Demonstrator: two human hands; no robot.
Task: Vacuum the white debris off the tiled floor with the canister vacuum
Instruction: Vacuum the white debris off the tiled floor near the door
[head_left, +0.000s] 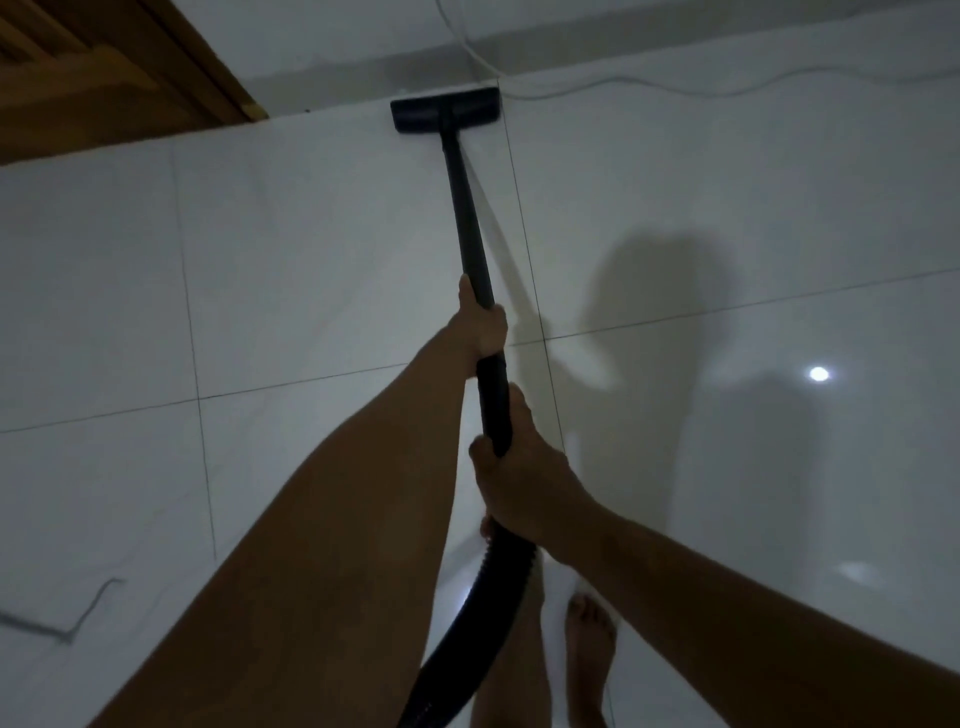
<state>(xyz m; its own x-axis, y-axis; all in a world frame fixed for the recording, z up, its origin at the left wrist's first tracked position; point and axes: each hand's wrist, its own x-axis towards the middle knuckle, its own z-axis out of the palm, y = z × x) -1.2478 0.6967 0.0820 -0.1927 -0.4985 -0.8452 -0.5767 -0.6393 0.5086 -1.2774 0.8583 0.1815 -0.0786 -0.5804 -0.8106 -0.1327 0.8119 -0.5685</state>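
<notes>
Both hands wrapped round wand: left hand fwd, right hand at hose end. Floor head at wall; debris prob too dim to see.

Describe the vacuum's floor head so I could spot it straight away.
From the wooden door at top left, follow the foot of the wall rightwards. The floor head lies there on the tiled floor, at the black wand's far end. It is the one wide dark bar; the cable beside it is thin and white.
</notes>
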